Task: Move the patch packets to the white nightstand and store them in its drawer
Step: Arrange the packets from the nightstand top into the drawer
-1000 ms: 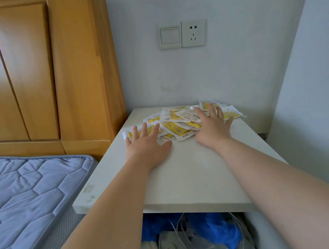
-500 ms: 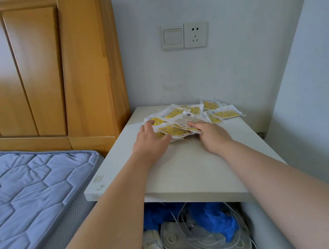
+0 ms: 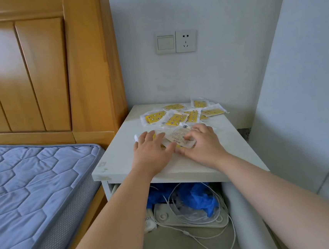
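Note:
Several yellow-and-white patch packets (image 3: 176, 117) lie spread at the back of the white nightstand (image 3: 121, 160). A small bunch of patch packets (image 3: 176, 138) sits nearer the front, gathered between both hands. My left hand (image 3: 152, 148) lies on the bunch's left side with fingers fairly straight and its thumb against the front edge. On the right side, my right hand (image 3: 202, 143) curls its fingers over the bunch and pinches it. Below the tabletop the drawer (image 3: 171, 244) stands open.
The open drawer holds a crumpled blue plastic bag (image 3: 198, 197), a flat white device (image 3: 191, 220) and loose white cables (image 3: 228, 236). A blue quilted mattress (image 3: 29, 187) and wooden headboard (image 3: 44, 75) are to the left. A wall (image 3: 307, 90) closes the right side.
Both hands have drawn back toward the nightstand's front edge, pulling a small bunch of packets away from the rest of the pile. The right hand's fingers have curled onto the bunch.

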